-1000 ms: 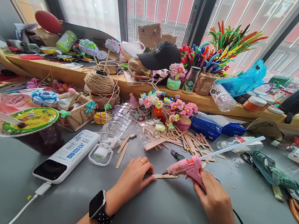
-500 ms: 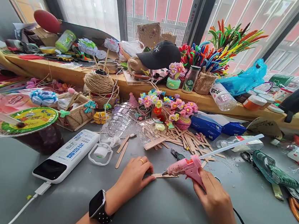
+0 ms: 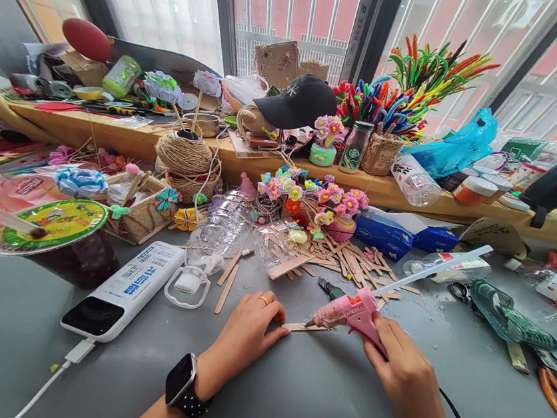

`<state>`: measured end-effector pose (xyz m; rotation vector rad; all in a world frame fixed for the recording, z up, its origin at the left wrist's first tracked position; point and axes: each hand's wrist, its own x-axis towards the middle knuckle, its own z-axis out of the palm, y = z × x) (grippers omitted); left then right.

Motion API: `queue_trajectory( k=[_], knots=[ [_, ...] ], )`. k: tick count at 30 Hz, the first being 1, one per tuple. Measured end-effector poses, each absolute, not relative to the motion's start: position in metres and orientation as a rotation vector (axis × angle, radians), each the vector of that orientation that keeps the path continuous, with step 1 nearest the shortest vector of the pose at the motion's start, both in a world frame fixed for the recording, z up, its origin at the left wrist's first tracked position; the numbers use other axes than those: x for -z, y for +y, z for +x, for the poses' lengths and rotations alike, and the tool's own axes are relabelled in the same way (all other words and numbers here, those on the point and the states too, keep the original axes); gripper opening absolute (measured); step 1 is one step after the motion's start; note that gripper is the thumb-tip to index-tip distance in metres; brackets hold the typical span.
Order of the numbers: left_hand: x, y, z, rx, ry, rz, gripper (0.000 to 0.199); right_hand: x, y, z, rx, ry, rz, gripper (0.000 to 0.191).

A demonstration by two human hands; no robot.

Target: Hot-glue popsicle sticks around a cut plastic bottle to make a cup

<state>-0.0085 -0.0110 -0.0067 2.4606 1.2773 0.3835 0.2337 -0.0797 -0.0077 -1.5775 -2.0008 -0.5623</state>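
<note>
I can see a smooth grey table (image 3: 306, 407) with a messy pile of flat wooden sticks (image 3: 354, 266), a long white power bank (image 3: 135, 286) and a round plastic cup of dark drink (image 3: 83, 252).

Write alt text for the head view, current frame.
The right hand holds a pink glue gun, its nozzle at a wooden stick whose other end the left hand holds on a gray table. Behind are a stick pile, flowers and a cap.

Craft workspace: glue gun (image 3: 345, 310), pipe cleaners (image 3: 395, 108)
</note>
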Motion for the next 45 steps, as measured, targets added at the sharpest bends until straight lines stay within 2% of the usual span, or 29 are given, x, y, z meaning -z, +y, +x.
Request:
queue_trajectory(
  k=[25,34,45],
  knots=[
    [0.0078,-0.0121,-0.0092,-0.385,1.269,2.469,0.010,0.0109,-0.0803,0.2413,0.626,-1.962,-1.573,0.027],
    [0.0070,-0.0099,-0.0091,-0.373,1.273,2.469,0.010,0.0081,-0.0775,0.2354,0.667,-1.889,-1.596,0.036],
    [0.0073,-0.0112,-0.0089,-0.414,1.269,2.482,0.010,0.0142,-0.0773,0.2374,0.652,-1.913,-1.621,0.028]
  ],
)
